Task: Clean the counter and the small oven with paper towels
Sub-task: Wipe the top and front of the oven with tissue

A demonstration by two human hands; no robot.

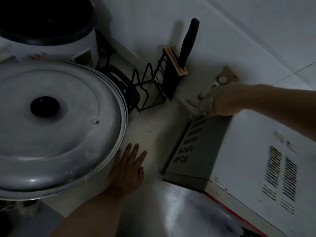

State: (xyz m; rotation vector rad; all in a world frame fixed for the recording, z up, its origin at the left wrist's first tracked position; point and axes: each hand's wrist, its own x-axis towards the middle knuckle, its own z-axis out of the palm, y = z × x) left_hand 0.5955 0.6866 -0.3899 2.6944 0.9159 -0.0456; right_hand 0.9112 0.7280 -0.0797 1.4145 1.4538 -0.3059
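Observation:
The small oven (253, 151) is a white box with a grey vented side and a red front edge, at the right on the pale counter (153, 120). My left hand (127, 168) lies flat on the counter with its fingers apart, between the big pot lid and the oven, holding nothing. My right hand (222, 103) reaches behind the oven's back corner at the foot of the wall. Its fingers are curled on a pale crumpled sheet (202, 106) that looks like a paper towel, though the dim light makes it hard to tell.
A large metal lid with a black knob (56, 127) covers a pot at the left. Behind it stands a white cooker (51, 31). A black wire rack with a knife block and a black-handled knife (171, 77) stands against the tiled wall. A wall socket with a white cord (224, 78) is above my right hand.

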